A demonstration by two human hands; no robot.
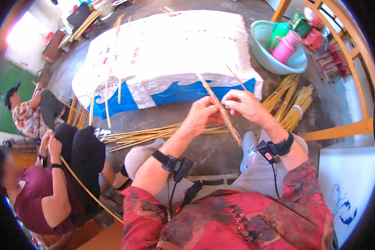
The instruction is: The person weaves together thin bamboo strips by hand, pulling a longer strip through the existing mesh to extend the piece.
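A dry straw-coloured stalk (211, 92) slants down between my hands, its bushy, frayed end hanging toward my lap. My left hand (203, 113) is closed round its middle, the fingertips partly hidden behind it. Just right of the stalk, my right hand (246, 107) is pinched, thumb and forefinger together near the stalk. What those fingers hold, if anything, is too small to make out. A thin reddish stalk (236, 77) shows just beyond the right hand; whether that hand touches it I cannot tell.
A low table (166, 50) under a white and blue sheet stands ahead, with stalks over its edge. Long stalks (150, 135) lie on the floor before me. Tied bundles (298, 106) and a basin (260, 52) with flasks are at right. Two people sit at left, one holding a stalk (85, 185).
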